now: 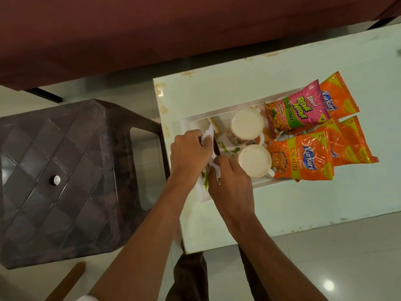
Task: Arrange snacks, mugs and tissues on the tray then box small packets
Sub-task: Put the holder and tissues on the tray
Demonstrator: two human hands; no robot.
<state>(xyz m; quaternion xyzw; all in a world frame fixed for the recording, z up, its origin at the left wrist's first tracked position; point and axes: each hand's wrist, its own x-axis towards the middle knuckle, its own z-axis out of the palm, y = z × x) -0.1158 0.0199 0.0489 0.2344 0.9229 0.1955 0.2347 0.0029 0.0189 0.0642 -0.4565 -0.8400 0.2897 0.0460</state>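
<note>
Way over on the left sits a dark plastic stool [65, 170] on the floor, right beside the white table [303, 203]. Behind them, up top, is a big dark red sofa [152, 29].

Next comes the left hand [189, 153]. Its fingers are curled tight on a white tissue [207, 135] at the left end of the white tray [202, 195]. The right hand [231, 179] is just beside it, w/ fingers pinched on the same white tissue lower down. So both hands are close together, almost touching, & both grip the tissue. The tissue is over the tray's left end. How many tissues there are, can't tell.

The tray lies on the table. It has green leaf pics on its floor.

Then come 2 mugs, both inside the tray, in its middle. The far mug [247, 124] & the near mug [254, 160] sit one behind the other, very close. Both look pale inside.

More to the right are the snack packs. A pink Bingo pack [297, 107] lies on the tray's right part, touching the far mug. An orange Kurkure pack [301, 158] lies by the near mug. More orange packs [349, 144] are piled under & behind them, & they stick out past the tray's right end onto the table.
</note>
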